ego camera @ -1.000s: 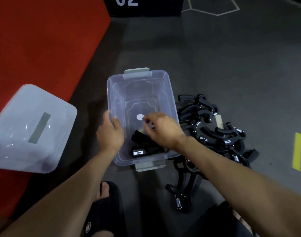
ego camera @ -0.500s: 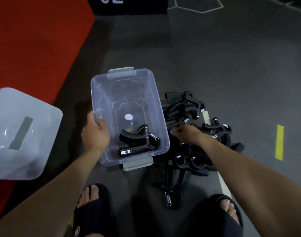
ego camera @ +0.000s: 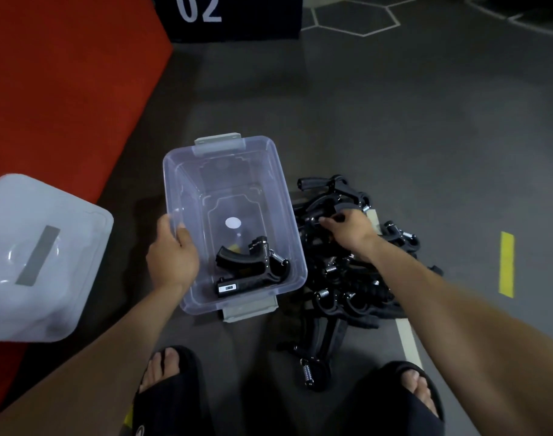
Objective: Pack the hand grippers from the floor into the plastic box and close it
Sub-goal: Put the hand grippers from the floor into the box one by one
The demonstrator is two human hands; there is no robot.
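While the left hand (ego camera: 172, 258) gripped the near-left rim of the clear plastic box (ego camera: 187, 291), the right hand (ego camera: 347, 229) was curled down into the pile of hand grippers (ego camera: 341, 278) right beside it, though I couldn't tell if it had one yet. One gripper in the box (ego camera: 248, 269), lid (ego camera: 39, 256) off to the left. Early days; next is lifting one free of the tangle.

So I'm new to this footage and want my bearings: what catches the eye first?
The clear plastic box at centre, open, with one black hand gripper inside and the left hand on its rim. To its right, the right hand reaches into a tangled pile of grippers. The lid lies far left.
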